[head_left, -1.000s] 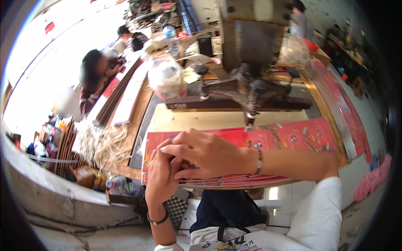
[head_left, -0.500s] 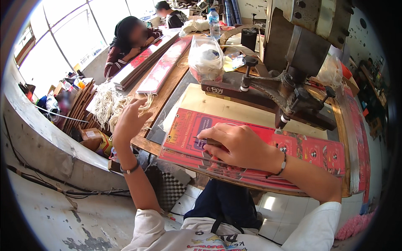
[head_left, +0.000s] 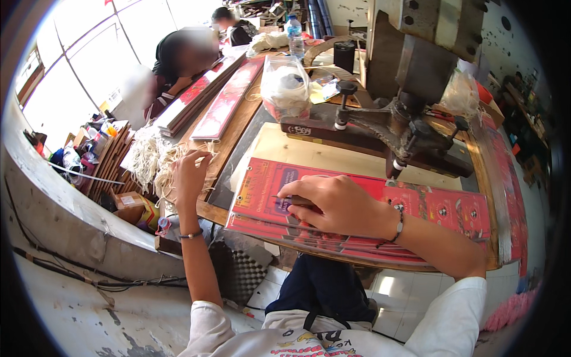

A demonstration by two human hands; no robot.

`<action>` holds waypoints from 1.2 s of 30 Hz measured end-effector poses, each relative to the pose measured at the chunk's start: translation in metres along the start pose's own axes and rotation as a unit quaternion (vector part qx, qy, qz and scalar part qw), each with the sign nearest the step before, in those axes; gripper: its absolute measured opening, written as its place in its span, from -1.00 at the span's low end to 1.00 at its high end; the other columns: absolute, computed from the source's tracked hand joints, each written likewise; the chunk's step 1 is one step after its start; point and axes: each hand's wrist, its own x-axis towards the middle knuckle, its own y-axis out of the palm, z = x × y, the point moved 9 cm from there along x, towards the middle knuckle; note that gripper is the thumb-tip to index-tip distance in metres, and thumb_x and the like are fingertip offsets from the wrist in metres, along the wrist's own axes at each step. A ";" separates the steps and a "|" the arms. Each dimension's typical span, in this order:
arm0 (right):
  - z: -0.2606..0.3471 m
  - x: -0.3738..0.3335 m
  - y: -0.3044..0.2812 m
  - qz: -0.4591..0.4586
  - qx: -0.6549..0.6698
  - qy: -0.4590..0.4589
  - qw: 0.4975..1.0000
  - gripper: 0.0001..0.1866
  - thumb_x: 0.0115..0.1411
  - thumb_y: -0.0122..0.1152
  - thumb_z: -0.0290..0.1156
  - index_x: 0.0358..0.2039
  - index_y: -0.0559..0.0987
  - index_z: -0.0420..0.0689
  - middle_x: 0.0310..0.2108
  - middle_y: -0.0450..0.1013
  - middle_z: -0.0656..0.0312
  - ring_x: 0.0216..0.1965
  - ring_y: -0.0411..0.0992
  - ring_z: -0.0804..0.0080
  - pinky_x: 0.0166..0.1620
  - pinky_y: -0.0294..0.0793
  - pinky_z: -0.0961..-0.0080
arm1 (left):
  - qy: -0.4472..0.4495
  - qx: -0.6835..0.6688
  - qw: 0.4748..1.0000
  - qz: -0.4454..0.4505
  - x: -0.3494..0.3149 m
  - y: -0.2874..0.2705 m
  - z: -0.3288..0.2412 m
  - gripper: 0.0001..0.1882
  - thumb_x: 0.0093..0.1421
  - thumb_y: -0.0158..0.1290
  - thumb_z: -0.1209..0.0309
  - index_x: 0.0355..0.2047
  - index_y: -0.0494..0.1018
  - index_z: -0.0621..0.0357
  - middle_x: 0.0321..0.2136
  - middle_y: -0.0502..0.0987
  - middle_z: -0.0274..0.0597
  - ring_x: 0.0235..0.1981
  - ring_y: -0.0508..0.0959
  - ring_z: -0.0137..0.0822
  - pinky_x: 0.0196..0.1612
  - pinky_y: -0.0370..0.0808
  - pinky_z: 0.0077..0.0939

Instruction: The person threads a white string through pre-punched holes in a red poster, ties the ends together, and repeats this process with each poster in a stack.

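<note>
My right hand (head_left: 342, 205) rests over a stack of glossy red printed boards (head_left: 416, 205) at the table's near edge. Its fingers are closed round a small dark tool (head_left: 304, 203) with a thin point; most of the tool is hidden. Metal eyelets line the top board's left end. Out to the left, my left hand (head_left: 190, 172) is raised beside a heap of loose white cords (head_left: 151, 149). Its fingertips are drawn together, and whatever lies between them is too small to make out.
A heavy press with a three-armed metal foot (head_left: 404, 128) stands behind the boards. Farther back are a plastic bag (head_left: 286, 86), a water bottle (head_left: 294, 35) and long red boards (head_left: 229, 98). Two people sit beyond the table. Cardboard boxes (head_left: 128, 205) stand at left.
My left hand's spread fingers have drawn together beside the cords. My right hand stays on the boards with the tool. The nearer person has bent lower, and my view has shifted slightly.
</note>
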 end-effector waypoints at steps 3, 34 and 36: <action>-0.004 -0.001 0.000 -0.002 0.008 0.013 1.000 -0.68 0.23 0.25 -0.34 -0.01 0.52 -0.08 -0.35 0.55 0.11 -0.35 0.57 0.14 -0.25 0.56 0.27 | 0.016 -0.120 0.992 -0.037 0.006 -0.005 -0.027 -0.83 0.21 0.18 0.34 -0.25 0.66 0.12 -0.24 0.64 -0.11 -0.26 0.62 -0.22 -0.11 0.42 -0.36; 0.031 0.007 -0.099 0.014 0.141 0.115 0.983 -0.59 0.24 0.33 -0.08 -0.47 0.58 -0.22 -0.78 0.16 0.47 -0.68 0.06 0.72 -0.59 0.01 0.56 | -0.038 -0.534 0.844 -0.036 -0.060 -0.039 -0.144 -0.94 0.33 0.10 0.52 -0.28 0.46 0.25 -0.30 0.56 -0.24 -0.29 0.54 -0.52 -0.15 0.45 -0.62; 0.044 0.007 -0.109 0.057 0.080 0.114 0.989 -0.68 0.22 0.37 -0.20 -0.45 0.57 -0.21 -0.77 0.16 0.50 -0.69 0.05 0.79 -0.60 -0.02 0.61 | -0.008 -0.433 0.901 0.007 -0.061 -0.034 -0.147 -0.80 0.30 0.14 0.41 -0.17 0.48 0.30 -0.26 0.57 -0.19 -0.23 0.55 -0.42 -0.09 0.46 -0.48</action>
